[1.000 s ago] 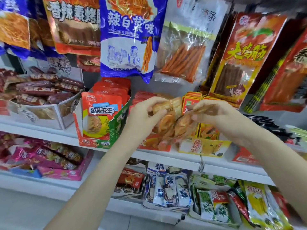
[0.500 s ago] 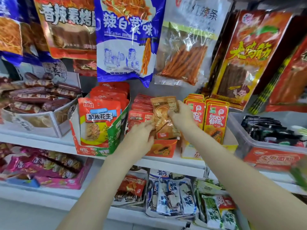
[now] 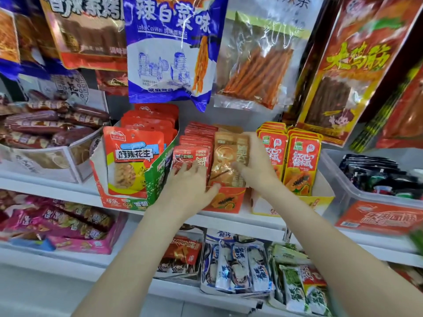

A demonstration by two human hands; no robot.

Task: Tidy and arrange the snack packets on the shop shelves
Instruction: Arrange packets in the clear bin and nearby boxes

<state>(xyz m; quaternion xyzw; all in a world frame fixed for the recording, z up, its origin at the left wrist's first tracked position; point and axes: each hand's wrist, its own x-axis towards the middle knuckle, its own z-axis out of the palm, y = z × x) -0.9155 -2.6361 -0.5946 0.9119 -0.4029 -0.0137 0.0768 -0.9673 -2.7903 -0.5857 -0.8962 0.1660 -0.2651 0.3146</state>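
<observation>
A stack of orange-brown snack packets (image 3: 225, 156) stands upright in the right half of a small orange display box (image 3: 229, 201) on the middle shelf. Beside it on the left, a row of red packets (image 3: 191, 154) fills the same box. My right hand (image 3: 255, 167) holds the orange-brown stack, fingers reaching up along its right edge and thumb on its front. My left hand (image 3: 190, 186) lies with straight fingers against the front red packet, its thumb resting on the box's front lip.
A box of peanut packets (image 3: 132, 161) stands left of the display box, with a white box of sausages (image 3: 45, 126) beyond it. A yellow box of red-and-yellow packets (image 3: 302, 161) and a clear tub (image 3: 366, 193) stand to the right. Large bags such as a blue one (image 3: 169, 53) hang low overhead.
The orange-brown packets went from both hands in front of the shelf down into the display box. My left hand moved onto the red packets; my right hand slid down the stack's right side.
</observation>
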